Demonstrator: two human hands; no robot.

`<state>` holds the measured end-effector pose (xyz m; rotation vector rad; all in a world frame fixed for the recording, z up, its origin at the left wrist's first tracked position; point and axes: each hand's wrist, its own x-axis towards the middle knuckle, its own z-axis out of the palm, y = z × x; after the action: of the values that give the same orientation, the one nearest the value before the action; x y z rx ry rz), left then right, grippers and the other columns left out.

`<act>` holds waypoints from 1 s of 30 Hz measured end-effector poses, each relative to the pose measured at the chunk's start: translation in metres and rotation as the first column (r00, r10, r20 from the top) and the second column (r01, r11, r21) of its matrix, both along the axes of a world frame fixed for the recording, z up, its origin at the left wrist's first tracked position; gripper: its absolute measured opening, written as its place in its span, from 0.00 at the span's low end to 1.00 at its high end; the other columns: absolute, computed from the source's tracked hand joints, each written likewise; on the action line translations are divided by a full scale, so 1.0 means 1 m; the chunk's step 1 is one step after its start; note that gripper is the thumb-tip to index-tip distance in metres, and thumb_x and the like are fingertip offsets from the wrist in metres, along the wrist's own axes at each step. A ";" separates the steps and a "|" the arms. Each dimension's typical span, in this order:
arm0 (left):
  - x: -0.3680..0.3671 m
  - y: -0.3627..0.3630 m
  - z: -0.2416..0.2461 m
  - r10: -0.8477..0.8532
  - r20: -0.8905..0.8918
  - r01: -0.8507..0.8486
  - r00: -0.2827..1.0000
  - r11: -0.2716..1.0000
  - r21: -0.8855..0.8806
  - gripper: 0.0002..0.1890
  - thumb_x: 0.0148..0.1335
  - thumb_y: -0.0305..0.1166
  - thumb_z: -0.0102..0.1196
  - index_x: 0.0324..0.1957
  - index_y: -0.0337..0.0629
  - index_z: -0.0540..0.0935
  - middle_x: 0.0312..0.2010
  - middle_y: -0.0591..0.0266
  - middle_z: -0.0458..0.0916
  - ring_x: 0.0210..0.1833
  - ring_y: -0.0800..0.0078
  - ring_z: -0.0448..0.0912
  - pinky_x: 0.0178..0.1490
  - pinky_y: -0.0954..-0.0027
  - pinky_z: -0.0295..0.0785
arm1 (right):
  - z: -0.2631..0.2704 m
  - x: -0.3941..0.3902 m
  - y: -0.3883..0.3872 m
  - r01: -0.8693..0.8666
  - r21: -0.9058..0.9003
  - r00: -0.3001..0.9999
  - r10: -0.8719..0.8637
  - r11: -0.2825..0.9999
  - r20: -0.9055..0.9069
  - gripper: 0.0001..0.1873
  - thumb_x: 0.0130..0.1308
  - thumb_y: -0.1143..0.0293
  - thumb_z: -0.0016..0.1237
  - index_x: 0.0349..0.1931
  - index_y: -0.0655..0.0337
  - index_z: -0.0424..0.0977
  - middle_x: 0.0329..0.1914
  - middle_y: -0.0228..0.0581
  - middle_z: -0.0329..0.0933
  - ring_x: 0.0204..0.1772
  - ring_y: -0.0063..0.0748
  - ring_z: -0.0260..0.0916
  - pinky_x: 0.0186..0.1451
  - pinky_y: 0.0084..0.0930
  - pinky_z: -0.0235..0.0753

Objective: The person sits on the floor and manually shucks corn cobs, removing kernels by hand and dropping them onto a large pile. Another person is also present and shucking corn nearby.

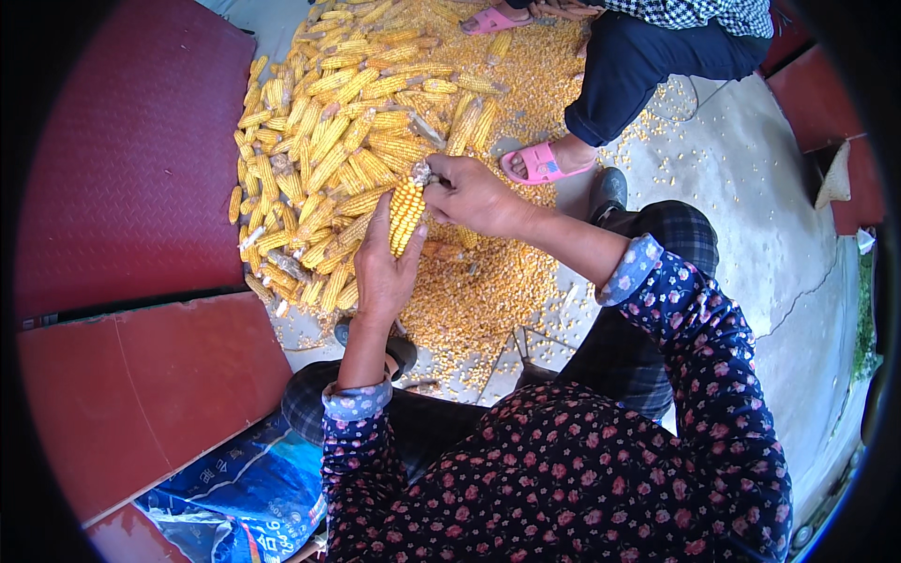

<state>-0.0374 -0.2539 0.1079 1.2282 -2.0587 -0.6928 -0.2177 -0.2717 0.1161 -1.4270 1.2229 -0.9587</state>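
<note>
An ear of yellow corn (406, 214) is held between both hands, tilted, its pale butt end towards the top. My left hand (383, 271) wraps the lower part of the ear, thumb on one side and fingers on the other. At the butt end, the curled fingers of my right hand (471, 193) grip the ear; what lies under those fingers is hidden. Below the hands spreads a layer of loose corn kernels (486, 302). Just beyond my left hand rises a heap of dry corn cobs (317, 151), most with kernels on them.
Another person sits opposite, a foot in a pink sandal (545, 165) beside the kernels. Dark red metal sheets (141, 162) border the heap at left. A blue printed sack (246, 485) lies at lower left. Concrete floor (760, 204) extends to the right.
</note>
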 end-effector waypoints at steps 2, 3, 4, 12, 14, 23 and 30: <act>-0.001 -0.001 -0.003 -0.020 -0.035 0.021 0.999 0.999 0.025 0.30 0.60 0.31 0.56 0.60 0.27 0.63 0.49 0.36 0.74 0.50 0.50 0.77 0.52 0.61 0.71 | -0.004 0.000 0.000 0.027 0.012 0.999 -0.027 1.000 0.019 0.11 0.65 0.68 0.39 0.32 0.69 0.67 0.20 0.35 0.69 0.22 0.19 0.66 0.24 0.19 0.66; -0.001 -0.002 -0.002 -0.008 -0.006 0.008 1.000 1.000 0.003 0.30 0.60 0.32 0.57 0.60 0.28 0.63 0.49 0.37 0.74 0.50 0.50 0.77 0.51 0.61 0.72 | -0.003 0.001 -0.002 0.018 0.080 0.994 -0.027 0.997 0.108 0.11 0.64 0.68 0.38 0.32 0.69 0.67 0.20 0.35 0.69 0.22 0.19 0.66 0.24 0.19 0.66; 0.000 -0.004 -0.001 0.005 0.024 -0.004 1.000 1.000 -0.019 0.30 0.59 0.32 0.57 0.60 0.28 0.63 0.49 0.37 0.74 0.50 0.49 0.77 0.51 0.60 0.72 | -0.001 0.002 -0.003 0.003 0.145 0.980 -0.031 0.989 0.196 0.11 0.64 0.68 0.38 0.32 0.69 0.67 0.20 0.36 0.69 0.22 0.19 0.66 0.24 0.19 0.66; 0.001 -0.002 0.013 0.078 0.249 -0.052 0.965 0.993 -0.110 0.30 0.57 0.28 0.58 0.61 0.38 0.64 0.45 0.42 0.75 0.47 0.47 0.76 0.49 0.59 0.72 | 0.008 0.005 0.001 0.007 0.159 0.977 -0.040 0.987 0.209 0.10 0.64 0.68 0.39 0.31 0.68 0.67 0.20 0.35 0.69 0.22 0.19 0.66 0.24 0.19 0.66; 0.001 0.000 0.015 0.076 0.308 -0.048 0.948 0.994 -0.099 0.31 0.56 0.29 0.58 0.62 0.38 0.64 0.44 0.41 0.75 0.46 0.47 0.76 0.48 0.58 0.72 | 0.005 0.005 0.002 0.014 0.141 0.991 -0.032 0.990 0.128 0.10 0.64 0.69 0.39 0.31 0.68 0.67 0.21 0.35 0.70 0.22 0.19 0.66 0.23 0.19 0.66; 0.009 -0.003 0.022 0.129 0.363 -0.044 0.923 0.971 -0.233 0.34 0.50 0.26 0.62 0.62 0.49 0.67 0.39 0.49 0.74 0.40 0.50 0.76 0.43 0.56 0.71 | 0.000 0.006 -0.004 -0.054 0.273 0.917 -0.060 0.961 0.394 0.11 0.65 0.68 0.37 0.33 0.68 0.68 0.23 0.37 0.72 0.22 0.22 0.66 0.25 0.20 0.66; 0.010 -0.005 0.015 0.160 0.474 0.040 0.866 0.923 -0.383 0.37 0.43 0.24 0.64 0.60 0.51 0.70 0.38 0.54 0.74 0.41 0.55 0.74 0.46 0.59 0.69 | -0.006 0.008 -0.001 -0.028 0.316 0.932 -0.090 0.948 0.352 0.13 0.65 0.66 0.39 0.37 0.69 0.68 0.23 0.39 0.72 0.21 0.23 0.66 0.26 0.21 0.67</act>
<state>-0.0270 -0.2593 0.1233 1.3220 -2.4012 0.0918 -0.2099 -0.2722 0.1106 -0.9304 1.0656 -0.9483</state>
